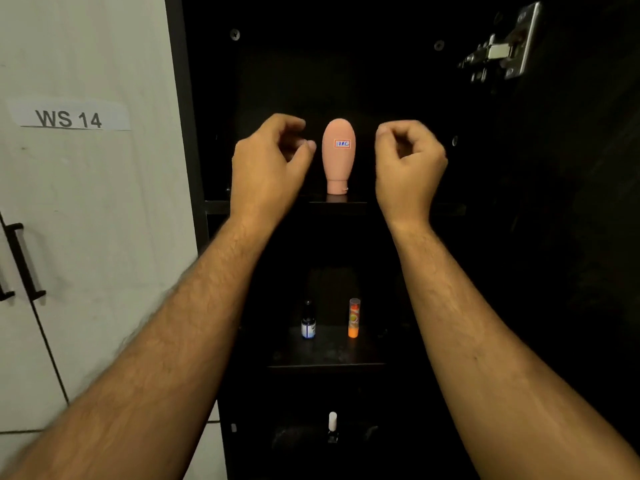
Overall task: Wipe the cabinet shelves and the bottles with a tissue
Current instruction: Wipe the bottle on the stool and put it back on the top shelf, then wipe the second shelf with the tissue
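A peach squeeze bottle (338,157) with a small label stands cap-down on the upper shelf (398,206) of a black cabinet. My left hand (268,168) hovers just left of it, fingers loosely curled, holding nothing. My right hand (408,168) hovers just right of it, fingers also curled and empty. Neither hand touches the bottle. On the middle shelf (325,362) stand a small dark dropper bottle (308,322) and an orange tube (354,317). A small bottle with a white cap (332,427) stands on the lowest shelf. No tissue is in view.
The cabinet interior is dark. A metal hinge (502,46) sits at the upper right on the open door's side. To the left is a white cabinet door (86,202) labelled "WS 14" with black handles (24,261).
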`<control>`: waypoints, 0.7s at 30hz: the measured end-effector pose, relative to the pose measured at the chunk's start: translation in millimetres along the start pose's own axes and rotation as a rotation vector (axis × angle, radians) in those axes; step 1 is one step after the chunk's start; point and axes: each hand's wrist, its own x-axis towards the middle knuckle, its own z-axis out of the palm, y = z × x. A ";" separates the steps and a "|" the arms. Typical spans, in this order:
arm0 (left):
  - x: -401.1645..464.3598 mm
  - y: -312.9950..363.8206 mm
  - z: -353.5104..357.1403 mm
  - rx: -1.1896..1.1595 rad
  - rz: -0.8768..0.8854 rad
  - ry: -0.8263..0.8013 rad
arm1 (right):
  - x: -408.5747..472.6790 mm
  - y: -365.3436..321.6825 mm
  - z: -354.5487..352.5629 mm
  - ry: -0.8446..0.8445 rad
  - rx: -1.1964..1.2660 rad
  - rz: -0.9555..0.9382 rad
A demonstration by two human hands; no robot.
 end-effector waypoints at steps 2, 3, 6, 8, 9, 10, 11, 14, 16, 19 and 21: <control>-20.9 1.6 -9.4 -0.128 -0.004 -0.023 | -10.7 -9.3 -15.5 0.072 0.101 -0.042; -33.5 0.3 -11.7 -0.179 -0.019 -0.041 | -19.6 -13.7 -24.9 0.088 0.115 -0.053; -75.7 -10.6 -9.0 -0.301 -0.131 -0.121 | -57.1 -10.4 -49.6 0.043 0.117 0.034; -105.4 -28.2 -2.8 -0.325 -0.251 -0.197 | -87.1 6.0 -60.2 -0.044 0.143 0.208; -119.3 -39.4 1.6 -0.315 -0.312 -0.241 | -101.9 16.9 -63.7 -0.109 0.128 0.293; -132.9 -52.7 7.1 -0.293 -0.368 -0.279 | -116.5 29.8 -66.7 -0.187 0.085 0.362; -145.2 -66.3 13.0 -0.258 -0.415 -0.308 | -130.3 43.7 -69.0 -0.272 0.029 0.421; -167.3 -99.3 30.3 -0.103 -0.525 -0.359 | -158.5 77.1 -69.8 -0.483 -0.154 0.585; -171.4 -111.1 40.3 -0.053 -0.566 -0.369 | -167.8 91.0 -66.9 -0.539 -0.260 0.677; -169.0 -118.0 53.2 0.027 -0.595 -0.388 | -175.7 101.2 -60.5 -0.597 -0.405 0.726; -167.0 -119.0 60.9 0.080 -0.608 -0.400 | -180.3 103.2 -55.9 -0.654 -0.485 0.708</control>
